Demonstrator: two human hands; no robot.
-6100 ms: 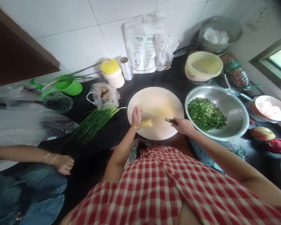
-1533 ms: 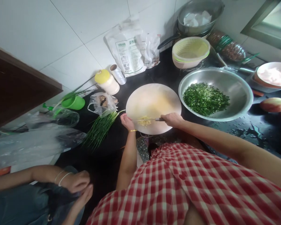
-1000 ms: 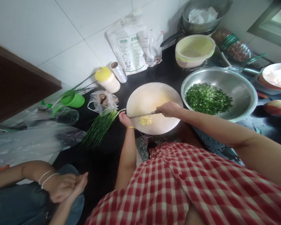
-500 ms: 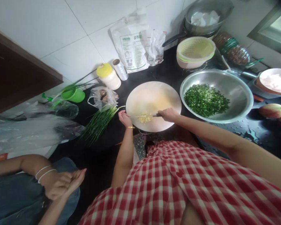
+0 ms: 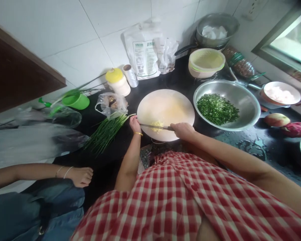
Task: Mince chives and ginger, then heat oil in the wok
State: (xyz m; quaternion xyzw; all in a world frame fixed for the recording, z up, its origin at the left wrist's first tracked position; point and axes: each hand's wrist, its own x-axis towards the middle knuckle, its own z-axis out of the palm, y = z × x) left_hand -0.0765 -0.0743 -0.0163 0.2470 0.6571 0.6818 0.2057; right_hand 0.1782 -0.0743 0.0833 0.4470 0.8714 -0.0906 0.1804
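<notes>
Grips the knife (image 5: 155, 126) by its handle in the closed right hand (image 5: 182, 129), blade across a small heap of yellow mince (image 5: 157, 124) near the front edge of the round cutting board (image 5: 165, 103). Pinches the blade tip with the bunched fingers of the left hand (image 5: 134, 123). Works between a bunch of chives (image 5: 105, 132) and a steel bowl (image 5: 249, 108) of chopped greens.

White tiled wall (image 5: 65, 30), brown cabinet (image 5: 15, 73) left, black countertop (image 5: 240, 147), daylit window (image 5: 291, 40) upper right
</notes>
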